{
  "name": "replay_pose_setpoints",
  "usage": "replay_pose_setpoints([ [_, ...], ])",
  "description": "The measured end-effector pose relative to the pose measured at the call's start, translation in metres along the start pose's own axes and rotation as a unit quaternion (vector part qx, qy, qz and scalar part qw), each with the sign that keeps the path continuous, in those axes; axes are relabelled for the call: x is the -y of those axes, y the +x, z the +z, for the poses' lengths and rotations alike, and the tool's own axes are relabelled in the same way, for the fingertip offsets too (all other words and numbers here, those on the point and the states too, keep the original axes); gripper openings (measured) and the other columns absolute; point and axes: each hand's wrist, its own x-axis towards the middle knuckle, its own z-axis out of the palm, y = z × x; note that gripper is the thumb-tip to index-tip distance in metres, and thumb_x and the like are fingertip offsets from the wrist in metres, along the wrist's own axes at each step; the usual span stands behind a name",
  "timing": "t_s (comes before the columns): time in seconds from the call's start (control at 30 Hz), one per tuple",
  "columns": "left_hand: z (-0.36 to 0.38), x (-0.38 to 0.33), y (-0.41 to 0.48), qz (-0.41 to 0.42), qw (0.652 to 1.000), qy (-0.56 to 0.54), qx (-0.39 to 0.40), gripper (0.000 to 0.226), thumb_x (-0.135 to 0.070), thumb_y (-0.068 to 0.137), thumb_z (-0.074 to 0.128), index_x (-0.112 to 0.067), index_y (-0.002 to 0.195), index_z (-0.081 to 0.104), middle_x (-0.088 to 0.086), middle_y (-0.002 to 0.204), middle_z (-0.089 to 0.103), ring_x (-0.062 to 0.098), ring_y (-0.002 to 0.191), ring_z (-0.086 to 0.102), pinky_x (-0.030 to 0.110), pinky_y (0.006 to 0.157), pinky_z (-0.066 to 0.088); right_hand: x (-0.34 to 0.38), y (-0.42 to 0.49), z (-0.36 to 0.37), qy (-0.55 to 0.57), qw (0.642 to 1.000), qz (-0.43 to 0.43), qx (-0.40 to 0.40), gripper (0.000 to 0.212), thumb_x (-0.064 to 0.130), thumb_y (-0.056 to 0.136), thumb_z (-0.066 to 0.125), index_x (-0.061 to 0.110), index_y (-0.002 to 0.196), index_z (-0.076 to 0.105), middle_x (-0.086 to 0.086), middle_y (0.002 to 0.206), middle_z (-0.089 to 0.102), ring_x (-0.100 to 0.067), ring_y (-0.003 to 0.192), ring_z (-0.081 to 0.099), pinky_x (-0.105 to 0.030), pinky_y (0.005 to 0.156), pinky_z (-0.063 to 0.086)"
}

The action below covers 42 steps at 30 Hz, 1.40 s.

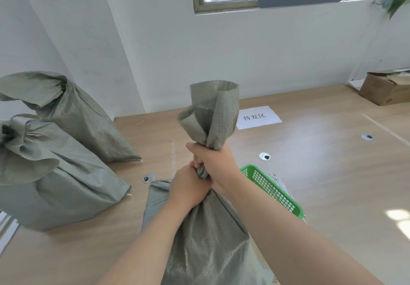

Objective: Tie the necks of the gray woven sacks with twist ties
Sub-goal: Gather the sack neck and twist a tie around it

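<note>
A gray woven sack [206, 236] stands upright on the wooden table in front of me, its neck gathered and its loose top flaring above my fists. My right hand [218, 164] grips the neck high up. My left hand [188, 188] grips the same neck just below it, touching the right. No twist tie shows on this neck; my fingers hide that part. Two more gray sacks stand at the left, the near sack [55, 184] and the far sack [73, 116], both with bunched necks.
A green plastic basket [275, 191] holding thin strips sits just right of my right forearm. A white paper sign [257, 117] lies behind the sack. A cardboard box [386, 89] is at the far right. Round cable grommets [264, 156] dot the tabletop [321, 173].
</note>
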Motion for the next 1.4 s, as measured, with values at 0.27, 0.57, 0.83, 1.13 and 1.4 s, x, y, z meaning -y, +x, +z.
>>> replay_pose_setpoints([
  [0.27, 0.002, -0.003, 0.013, -0.019, 0.999, 0.037, 0.02, 0.019, -0.036, 0.08, 0.062, -0.022, 0.067, 0.059, 0.001, 0.066, 0.061, 0.028, 0.071, 0.059, 0.03, 0.059, 0.04, -0.005, -0.004, -0.073, -0.062, 0.996, 0.015, 0.063, 0.035, 0.014, 0.078, 0.08, 0.003, 0.11, 0.07, -0.016, 0.108, 0.074, -0.035, 0.104, 0.068, -0.044, 0.087, 0.055],
  [0.57, 0.006, -0.007, 0.023, -0.032, 0.999, 0.001, 0.001, 0.027, -0.03, 0.079, 0.067, -0.02, 0.055, 0.06, 0.009, 0.073, 0.069, 0.031, 0.082, 0.065, 0.037, 0.072, 0.051, -0.031, 0.002, -0.21, -0.15, 0.982, 0.086, -0.076, 0.035, 0.014, 0.087, 0.074, 0.012, 0.121, 0.065, -0.009, 0.105, 0.072, -0.014, 0.085, 0.067, -0.031, 0.076, 0.053],
  [0.83, 0.011, -0.011, 0.027, -0.045, 0.999, -0.007, -0.016, 0.011, -0.025, 0.08, 0.07, -0.018, 0.073, 0.073, 0.007, 0.082, 0.073, 0.026, 0.086, 0.065, 0.036, 0.077, 0.05, -0.106, -0.004, -0.307, -0.223, 0.936, 0.204, -0.181, 0.033, 0.01, 0.088, 0.07, 0.007, 0.12, 0.064, -0.01, 0.105, 0.067, -0.019, 0.088, 0.062, -0.035, 0.076, 0.052],
  [1.13, 0.017, -0.013, 0.028, -0.057, 0.998, -0.003, -0.024, 0.013, -0.025, 0.079, 0.071, -0.013, 0.078, 0.074, 0.007, 0.082, 0.073, 0.027, 0.089, 0.066, 0.038, 0.081, 0.052, -0.187, -0.004, -0.334, -0.296, 0.892, 0.299, -0.166, 0.055, 0.016, 0.083, 0.07, 0.006, 0.136, 0.054, -0.017, 0.125, 0.061, -0.031, 0.105, 0.062, -0.045, 0.093, 0.053],
  [1.4, 0.02, -0.024, 0.029, -0.027, 0.999, 0.0, -0.023, 0.01, -0.024, 0.081, 0.073, -0.029, 0.073, 0.069, 0.005, 0.093, 0.074, 0.024, 0.096, 0.065, 0.038, 0.088, 0.051, -0.206, -0.014, -0.319, -0.229, 0.903, 0.31, -0.189, 0.04, 0.015, 0.081, 0.068, 0.011, 0.12, 0.061, -0.012, 0.104, 0.066, -0.034, 0.097, 0.068, -0.041, 0.071, 0.058],
])
